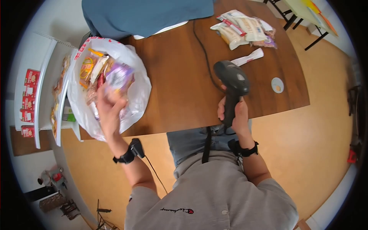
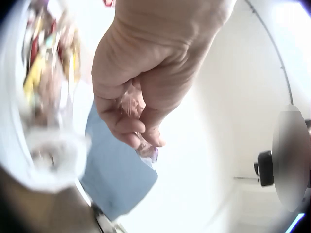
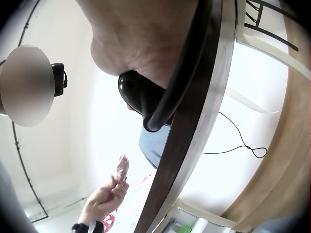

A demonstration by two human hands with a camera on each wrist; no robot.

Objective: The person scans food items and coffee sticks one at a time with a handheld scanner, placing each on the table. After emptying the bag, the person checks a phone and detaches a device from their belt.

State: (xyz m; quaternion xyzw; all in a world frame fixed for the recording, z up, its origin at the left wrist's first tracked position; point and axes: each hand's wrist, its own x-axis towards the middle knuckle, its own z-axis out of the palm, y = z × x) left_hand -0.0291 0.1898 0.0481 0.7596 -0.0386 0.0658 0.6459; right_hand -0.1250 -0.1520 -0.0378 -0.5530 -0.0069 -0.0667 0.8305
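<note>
My left hand pinches a clear snack packet with a purple-and-white label, held over the mouth of a white plastic bag. In the left wrist view, thumb and fingers close on the packet, and most of it is hidden behind them. Several wrapped snacks fill the bag. My right hand grips the handle of a black barcode scanner above the table's front edge, its head tilted up and away from me. In the right wrist view the scanner's handle end shows below the palm.
A pile of packaged snacks lies at the table's far right, with a white wrapped stick and a round sticker nearer. The scanner's cable runs across the wooden table. Shelves with red boxes stand left.
</note>
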